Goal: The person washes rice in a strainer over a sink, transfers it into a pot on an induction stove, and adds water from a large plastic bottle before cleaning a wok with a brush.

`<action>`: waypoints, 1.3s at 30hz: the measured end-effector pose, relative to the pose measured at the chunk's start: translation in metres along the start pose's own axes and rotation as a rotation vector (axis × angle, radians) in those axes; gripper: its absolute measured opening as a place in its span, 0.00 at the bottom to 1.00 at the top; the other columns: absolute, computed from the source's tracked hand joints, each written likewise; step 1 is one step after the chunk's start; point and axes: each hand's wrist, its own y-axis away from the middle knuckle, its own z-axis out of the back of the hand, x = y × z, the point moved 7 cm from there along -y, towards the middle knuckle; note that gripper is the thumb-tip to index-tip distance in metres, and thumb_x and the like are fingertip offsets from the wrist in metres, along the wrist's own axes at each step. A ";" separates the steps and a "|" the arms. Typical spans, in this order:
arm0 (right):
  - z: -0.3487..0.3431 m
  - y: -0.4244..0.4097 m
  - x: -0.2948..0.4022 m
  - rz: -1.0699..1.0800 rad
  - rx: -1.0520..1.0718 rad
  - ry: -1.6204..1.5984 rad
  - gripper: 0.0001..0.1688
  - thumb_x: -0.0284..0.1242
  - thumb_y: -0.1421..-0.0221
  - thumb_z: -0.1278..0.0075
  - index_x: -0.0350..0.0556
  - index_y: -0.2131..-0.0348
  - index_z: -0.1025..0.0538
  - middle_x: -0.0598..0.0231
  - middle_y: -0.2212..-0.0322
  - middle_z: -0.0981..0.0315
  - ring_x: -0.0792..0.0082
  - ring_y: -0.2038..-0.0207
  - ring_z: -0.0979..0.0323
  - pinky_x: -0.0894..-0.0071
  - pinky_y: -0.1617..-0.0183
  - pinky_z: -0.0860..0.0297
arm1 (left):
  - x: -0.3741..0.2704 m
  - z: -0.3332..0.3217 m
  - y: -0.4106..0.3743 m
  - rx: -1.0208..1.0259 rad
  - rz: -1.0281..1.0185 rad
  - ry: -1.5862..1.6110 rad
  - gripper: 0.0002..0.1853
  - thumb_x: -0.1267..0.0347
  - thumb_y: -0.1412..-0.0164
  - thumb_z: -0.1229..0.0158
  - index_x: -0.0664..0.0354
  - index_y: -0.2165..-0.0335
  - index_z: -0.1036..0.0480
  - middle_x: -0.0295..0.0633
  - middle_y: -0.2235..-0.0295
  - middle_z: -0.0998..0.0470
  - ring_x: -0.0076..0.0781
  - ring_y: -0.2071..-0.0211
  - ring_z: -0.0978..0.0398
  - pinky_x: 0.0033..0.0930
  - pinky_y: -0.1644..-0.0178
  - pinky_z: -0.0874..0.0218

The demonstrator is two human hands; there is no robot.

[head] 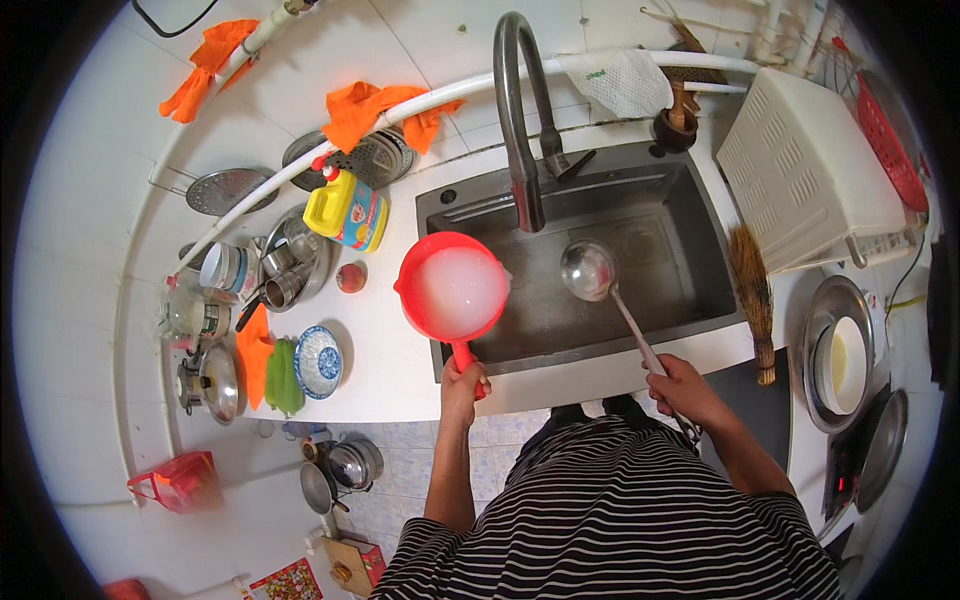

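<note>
My left hand (461, 386) grips the handle of a red plastic water dipper (411, 300). Cloudy whitish liquid (461, 289) fills much of the dipper, which hangs over the sink's left rim. In my right hand (679, 390) is the long handle of a metal ladle (589, 270). The ladle's shiny bowl is above the basin of the dark grey sink (660, 255); I cannot tell whether it touches the bottom. A gooseneck faucet (514, 112) arches over the basin, its spout between the dipper and the ladle.
Left on the white counter (382, 322) are a yellow detergent jug (345, 210), a peach-like fruit (351, 278), a blue-patterned bowl (318, 362) and green gourds (284, 379). A straw brush (752, 300) lies right of the sink, near a metal basin (814, 352).
</note>
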 end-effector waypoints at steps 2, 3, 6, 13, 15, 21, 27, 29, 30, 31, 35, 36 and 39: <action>0.000 0.003 0.003 0.006 -0.010 0.007 0.15 0.26 0.51 0.59 0.38 0.62 0.38 0.66 0.83 0.40 0.80 0.87 0.42 0.83 0.87 0.44 | -0.001 0.001 0.000 -0.007 -0.007 -0.002 0.06 0.78 0.57 0.56 0.62 0.74 0.41 0.37 0.85 0.37 0.23 0.88 0.40 0.23 0.84 0.46; 0.001 0.004 0.005 0.008 -0.016 0.012 0.15 0.26 0.51 0.59 0.38 0.62 0.38 0.66 0.83 0.39 0.80 0.87 0.42 0.83 0.86 0.44 | -0.002 0.000 0.001 -0.007 -0.010 0.002 0.06 0.78 0.57 0.56 0.62 0.74 0.41 0.37 0.85 0.37 0.23 0.88 0.40 0.23 0.84 0.46; 0.005 0.004 0.004 0.034 -0.022 -0.007 0.16 0.26 0.51 0.59 0.37 0.62 0.38 0.67 0.84 0.40 0.80 0.88 0.43 0.83 0.87 0.44 | -0.004 0.000 0.001 -0.005 -0.020 -0.007 0.06 0.78 0.57 0.55 0.62 0.75 0.41 0.37 0.85 0.37 0.23 0.88 0.39 0.23 0.84 0.46; 0.012 0.009 0.009 0.030 -0.070 -0.037 0.14 0.26 0.51 0.60 0.38 0.62 0.38 0.68 0.84 0.40 0.81 0.87 0.43 0.84 0.86 0.44 | -0.012 0.000 0.003 -0.008 -0.044 -0.013 0.06 0.78 0.56 0.55 0.63 0.74 0.41 0.37 0.85 0.37 0.23 0.87 0.39 0.22 0.84 0.46; 0.014 0.011 0.009 0.043 -0.065 -0.059 0.14 0.25 0.51 0.60 0.38 0.62 0.38 0.68 0.84 0.40 0.82 0.86 0.43 0.84 0.86 0.44 | -0.014 0.001 0.004 -0.017 -0.050 -0.030 0.06 0.78 0.56 0.55 0.63 0.73 0.41 0.37 0.85 0.37 0.23 0.87 0.39 0.22 0.84 0.46; 0.014 0.015 0.015 0.054 -0.077 -0.058 0.13 0.24 0.51 0.60 0.37 0.63 0.38 0.68 0.85 0.41 0.82 0.87 0.44 0.85 0.87 0.45 | -0.021 0.002 0.004 -0.038 -0.075 -0.070 0.07 0.79 0.57 0.55 0.64 0.73 0.40 0.37 0.85 0.37 0.24 0.87 0.40 0.22 0.84 0.47; 0.011 0.018 0.018 0.057 -0.068 -0.071 0.13 0.24 0.52 0.60 0.37 0.63 0.38 0.69 0.85 0.42 0.82 0.89 0.45 0.85 0.87 0.46 | -0.026 0.002 0.004 -0.048 -0.116 -0.076 0.08 0.79 0.57 0.55 0.65 0.72 0.40 0.38 0.85 0.37 0.24 0.87 0.40 0.22 0.84 0.47; 0.011 0.017 0.016 0.059 -0.068 -0.076 0.13 0.24 0.52 0.60 0.37 0.63 0.38 0.69 0.85 0.42 0.82 0.89 0.45 0.84 0.87 0.46 | -0.027 0.003 0.004 -0.060 -0.116 -0.078 0.08 0.79 0.57 0.54 0.65 0.72 0.40 0.38 0.85 0.37 0.24 0.87 0.39 0.23 0.83 0.47; 0.011 0.017 0.016 0.059 -0.068 -0.078 0.14 0.24 0.52 0.60 0.37 0.63 0.38 0.69 0.86 0.41 0.82 0.89 0.44 0.84 0.87 0.46 | -0.028 0.004 0.004 -0.064 -0.112 -0.078 0.08 0.79 0.57 0.54 0.65 0.73 0.40 0.38 0.85 0.37 0.24 0.87 0.39 0.23 0.83 0.46; 0.011 0.017 0.016 0.057 -0.069 -0.075 0.14 0.24 0.52 0.60 0.37 0.63 0.38 0.68 0.85 0.41 0.81 0.89 0.44 0.84 0.87 0.46 | -0.028 0.004 0.004 -0.068 -0.108 -0.077 0.07 0.79 0.56 0.53 0.65 0.73 0.40 0.37 0.85 0.37 0.24 0.87 0.38 0.23 0.83 0.45; 0.010 0.018 0.016 0.052 -0.071 -0.065 0.15 0.24 0.52 0.60 0.38 0.62 0.38 0.68 0.85 0.41 0.81 0.89 0.44 0.84 0.87 0.45 | -0.032 0.005 0.005 -0.074 -0.129 -0.093 0.08 0.79 0.56 0.53 0.65 0.72 0.40 0.38 0.84 0.36 0.24 0.87 0.38 0.23 0.82 0.45; 0.010 0.018 0.016 0.052 -0.072 -0.063 0.15 0.25 0.52 0.60 0.38 0.62 0.38 0.68 0.85 0.41 0.81 0.89 0.44 0.84 0.87 0.45 | -0.033 0.004 0.005 -0.076 -0.138 -0.097 0.08 0.79 0.57 0.54 0.65 0.72 0.40 0.38 0.84 0.36 0.24 0.87 0.39 0.23 0.82 0.45; 0.011 0.017 0.014 0.053 -0.068 -0.061 0.15 0.25 0.52 0.60 0.38 0.62 0.38 0.68 0.85 0.41 0.81 0.89 0.44 0.84 0.87 0.45 | -0.037 0.004 0.007 -0.083 -0.154 -0.115 0.09 0.79 0.57 0.54 0.66 0.71 0.40 0.38 0.83 0.36 0.24 0.86 0.39 0.22 0.82 0.45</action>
